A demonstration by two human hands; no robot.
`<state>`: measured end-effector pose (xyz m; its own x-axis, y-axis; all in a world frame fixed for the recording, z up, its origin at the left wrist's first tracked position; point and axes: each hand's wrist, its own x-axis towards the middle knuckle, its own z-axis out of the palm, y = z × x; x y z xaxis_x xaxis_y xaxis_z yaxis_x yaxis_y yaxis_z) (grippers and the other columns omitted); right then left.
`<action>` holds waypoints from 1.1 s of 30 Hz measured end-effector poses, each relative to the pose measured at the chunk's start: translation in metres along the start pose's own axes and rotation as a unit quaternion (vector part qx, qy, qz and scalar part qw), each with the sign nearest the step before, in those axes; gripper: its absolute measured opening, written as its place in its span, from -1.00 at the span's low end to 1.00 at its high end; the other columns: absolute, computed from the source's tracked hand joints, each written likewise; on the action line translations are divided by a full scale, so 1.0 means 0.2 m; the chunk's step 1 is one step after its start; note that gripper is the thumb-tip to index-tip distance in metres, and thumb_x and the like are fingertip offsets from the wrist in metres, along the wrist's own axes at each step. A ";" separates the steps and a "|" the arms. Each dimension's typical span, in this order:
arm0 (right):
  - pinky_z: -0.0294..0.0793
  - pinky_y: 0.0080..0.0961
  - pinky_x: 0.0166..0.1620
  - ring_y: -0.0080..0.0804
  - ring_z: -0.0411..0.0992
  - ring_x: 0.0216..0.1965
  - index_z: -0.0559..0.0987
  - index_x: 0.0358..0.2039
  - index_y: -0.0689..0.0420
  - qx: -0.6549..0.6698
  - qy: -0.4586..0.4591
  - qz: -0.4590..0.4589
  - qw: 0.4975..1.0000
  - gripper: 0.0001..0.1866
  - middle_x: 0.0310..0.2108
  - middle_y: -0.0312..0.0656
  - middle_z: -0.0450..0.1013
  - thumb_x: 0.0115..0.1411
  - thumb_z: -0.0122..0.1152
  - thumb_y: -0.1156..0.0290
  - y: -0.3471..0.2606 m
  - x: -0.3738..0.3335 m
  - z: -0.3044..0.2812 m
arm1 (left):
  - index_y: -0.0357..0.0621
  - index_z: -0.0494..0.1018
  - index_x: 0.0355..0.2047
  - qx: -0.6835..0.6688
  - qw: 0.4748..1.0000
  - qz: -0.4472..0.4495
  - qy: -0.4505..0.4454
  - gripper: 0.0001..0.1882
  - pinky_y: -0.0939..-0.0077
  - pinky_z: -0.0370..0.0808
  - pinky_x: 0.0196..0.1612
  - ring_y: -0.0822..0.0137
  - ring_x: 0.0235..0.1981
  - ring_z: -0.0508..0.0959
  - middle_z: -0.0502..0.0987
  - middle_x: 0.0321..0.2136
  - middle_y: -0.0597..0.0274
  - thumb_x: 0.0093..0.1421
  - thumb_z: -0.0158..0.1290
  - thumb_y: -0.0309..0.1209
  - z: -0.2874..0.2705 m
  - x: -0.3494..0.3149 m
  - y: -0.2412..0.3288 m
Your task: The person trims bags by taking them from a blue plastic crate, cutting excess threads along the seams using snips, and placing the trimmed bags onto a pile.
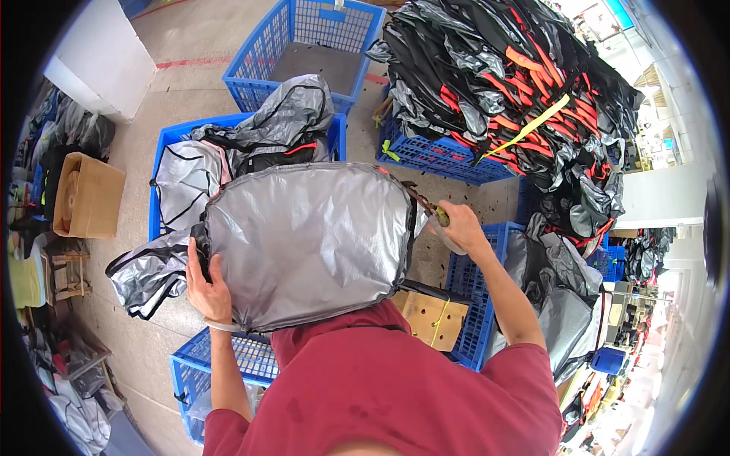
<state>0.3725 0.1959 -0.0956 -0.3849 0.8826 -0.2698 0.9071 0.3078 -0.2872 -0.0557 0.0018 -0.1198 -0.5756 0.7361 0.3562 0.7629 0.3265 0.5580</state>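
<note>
A large silver, rounded bag (pixel 308 239) with black edging lies spread in front of me, across my lap. My left hand (pixel 208 289) grips its left edge, thumb on the silver face and fingers along the black edging. At the right edge, my right hand (pixel 458 228) is closed around the handles of scissors (pixel 441 215), whose dark, rusty-looking blades touch or lie very near the black edging. A smaller silver piece with black trim (pixel 156 273) hangs out beside my left hand; whether it is joined to the bag, I cannot tell.
Just beyond stands a blue crate (pixel 154 205) holding silver bags. Another blue crate (pixel 346 45) is behind it. Black, silver and red bags (pixel 487 83) pile high at the far right. More silver bags (pixel 544 281) fill a crate at my right. A cardboard box (pixel 99 199) stands left.
</note>
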 end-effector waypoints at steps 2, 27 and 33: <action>0.37 -0.06 -0.27 0.12 0.42 -0.33 0.45 -0.38 0.17 -0.029 0.020 -0.033 0.999 -0.75 -0.47 0.10 0.45 -0.02 0.18 0.28 0.03 0.00 0.02 | -0.06 0.30 0.12 -0.011 1.000 -0.007 0.008 -0.53 0.19 0.42 -0.21 -0.08 -0.21 0.51 0.50 -0.17 -0.12 0.22 0.02 -0.25 0.00 0.00 -0.02; 0.42 -0.14 -0.28 0.00 0.44 -0.28 0.37 -0.38 0.16 -0.088 -0.015 -0.172 0.981 -0.71 -0.41 -0.04 0.45 -0.13 0.22 0.40 0.00 0.34 -0.06 | -0.10 0.42 -0.05 -0.053 0.984 -0.164 -0.037 -0.67 0.33 0.43 -0.37 0.10 -0.43 0.58 0.58 -0.44 0.02 0.28 -0.07 -0.20 -0.02 -0.03 -0.04; 0.41 -0.09 -0.33 0.05 0.46 -0.38 0.39 -0.48 0.18 -0.080 0.015 -0.184 0.980 -0.79 -0.50 0.00 0.47 -0.13 0.20 0.40 0.00 0.32 -0.01 | -0.16 0.43 -0.06 -0.046 0.988 -0.146 -0.024 -0.65 0.38 0.43 -0.37 0.18 -0.45 0.57 0.58 -0.44 0.02 0.29 -0.08 -0.20 -0.02 -0.03 -0.04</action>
<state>0.3489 0.2527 -0.1114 -0.6879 0.7107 -0.1474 0.7238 0.6567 -0.2119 -0.0594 -0.0085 -0.1235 -0.7514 0.6457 0.1358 0.5352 0.4760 0.6978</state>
